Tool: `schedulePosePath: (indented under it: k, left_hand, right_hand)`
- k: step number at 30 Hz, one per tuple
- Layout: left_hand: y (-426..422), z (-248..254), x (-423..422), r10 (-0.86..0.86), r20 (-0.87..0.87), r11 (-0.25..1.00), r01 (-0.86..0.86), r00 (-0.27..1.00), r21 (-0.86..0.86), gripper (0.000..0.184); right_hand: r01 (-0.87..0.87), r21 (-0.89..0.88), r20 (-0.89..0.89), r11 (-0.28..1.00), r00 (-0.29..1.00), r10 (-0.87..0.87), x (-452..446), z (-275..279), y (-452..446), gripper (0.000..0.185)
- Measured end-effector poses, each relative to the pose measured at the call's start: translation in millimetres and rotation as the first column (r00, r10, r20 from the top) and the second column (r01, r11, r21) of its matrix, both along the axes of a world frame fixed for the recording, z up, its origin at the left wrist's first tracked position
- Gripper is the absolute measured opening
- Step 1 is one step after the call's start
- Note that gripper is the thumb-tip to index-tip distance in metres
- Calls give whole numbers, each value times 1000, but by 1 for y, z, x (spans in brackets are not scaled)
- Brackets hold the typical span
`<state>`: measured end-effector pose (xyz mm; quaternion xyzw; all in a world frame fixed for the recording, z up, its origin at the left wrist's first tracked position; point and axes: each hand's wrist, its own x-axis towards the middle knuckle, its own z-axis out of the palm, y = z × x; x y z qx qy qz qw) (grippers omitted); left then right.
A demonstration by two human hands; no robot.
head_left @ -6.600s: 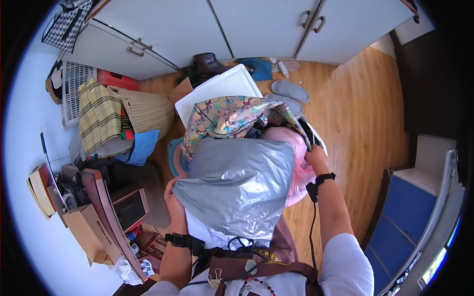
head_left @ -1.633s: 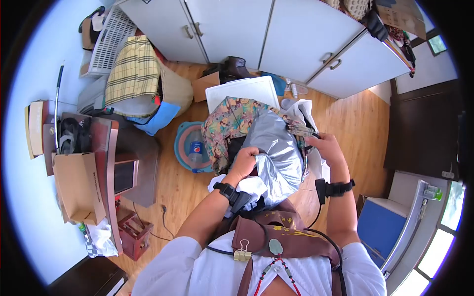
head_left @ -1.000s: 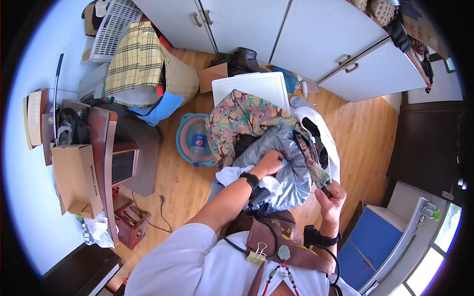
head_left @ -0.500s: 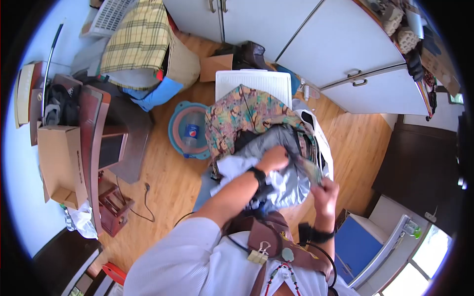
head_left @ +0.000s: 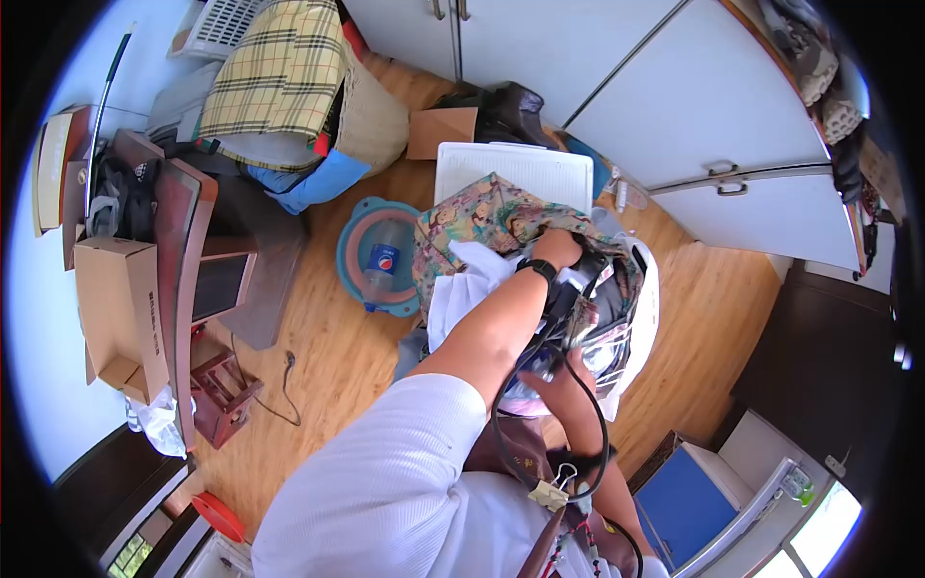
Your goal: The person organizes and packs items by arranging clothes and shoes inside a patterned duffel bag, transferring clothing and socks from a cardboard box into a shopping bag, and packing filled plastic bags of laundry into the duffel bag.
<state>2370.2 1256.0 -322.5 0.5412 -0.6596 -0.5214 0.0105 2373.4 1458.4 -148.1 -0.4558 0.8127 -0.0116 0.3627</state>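
A bag of floral-patterned cloth lies open in front of me, stuffed with dark and white items. My left hand, with a black watch on its wrist, reaches into the far side of the opening; its fingers are hidden. White cloth bunches at the left of that forearm. My right hand is at the bag's near side, thumb spread away from the fingers. Its fingertips are close to a pale patterned strip; contact is unclear. A black cable loops in front of this hand.
Behind the bag is a white ribbed lid. At left a blue basin holds a Pepsi bottle. A checked cloth covers a basket. White cabinets line the back; a cardboard box stands far left.
My left hand has moved up and right, deeper over the bag. My right hand has come down and left from the raised strip. The silver-grey sheet no longer spreads across the bag's top.
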Motion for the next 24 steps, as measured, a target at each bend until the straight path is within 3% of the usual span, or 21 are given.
schedulePosePath:
  k: [1, 2, 3, 5, 7, 9, 10, 11, 12, 13, 14, 15, 17, 18, 20, 24]
  left_hand:
    - [-5, -9, 3, -104, -22, 995, 104, 994, 1, 31]
    - [-15, -4, 13, -103, 5, 995, 103, 995, 15, 31]
    - [-27, 18, 25, -238, -13, 971, 237, 971, -20, 32]
    - [-43, 66, 49, -485, -63, 874, 481, 872, -63, 35]
    - [-64, 85, 97, -544, -108, 839, 536, 832, -95, 34]
    - [-76, 112, 165, -191, -500, 981, 177, 845, -74, 28]
    - [-72, 118, 194, 56, -507, 993, -99, 860, -57, 24]
    - [-59, 118, 221, 297, -513, 928, -370, 805, -43, 19]
    - [-40, 117, 243, 283, -265, 911, -345, 922, -228, 18]
    - [-13, 109, 262, 295, 9, 881, -268, 956, -390, 17]
    - [22, 84, 273, 292, 215, 923, -216, 932, -319, 18]
    - [59, 76, 272, 320, 220, 946, -298, 922, -128, 22]
    - [134, 32, 268, 143, 88, 990, -142, 986, -13, 30]
    - [146, 28, 256, 154, 75, 988, -154, 985, 2, 30]
    - [170, 24, 236, 334, 295, 938, -347, 895, -6, 40]
    - [162, 15, 224, 285, 490, 949, -316, 824, -21, 46]
  right_hand:
    - [-8, -26, -134, 1000, 991, 4, 5, -22, -7, 82]
    - [4, 67, -151, 998, 989, 6, 3, -39, -16, 86]
    - [8, 123, -194, 992, 981, 16, 8, -45, -28, 83]
    - [8, 170, -241, 985, 970, 34, 14, -56, -41, 61]
    - [41, 185, -219, 982, 976, 0, 10, -69, -53, 54]
    - [77, 170, -197, 982, 979, -43, 0, -66, -68, 58]
    - [83, 165, -195, 983, 980, -51, -6, -69, -71, 58]
    - [88, 156, -193, 984, 979, -57, -13, -73, -76, 59]
    - [90, 134, -196, 987, 979, -63, -19, -74, -80, 59]
    - [92, 112, -200, 989, 977, -69, -24, -75, -84, 60]
    - [88, 110, -186, 990, 980, -66, -29, -78, -85, 63]
    - [86, 49, -172, 995, 982, -76, -32, -75, -87, 65]
    - [71, 28, -158, 997, 985, -66, -39, -76, -88, 65]
    - [73, 11, -130, 997, 989, -71, -41, -78, -88, 64]
    - [46, -3, -143, 999, 989, -46, -44, -85, -85, 63]
    - [14, -71, -192, 997, 981, -28, -38, -85, -76, 63]
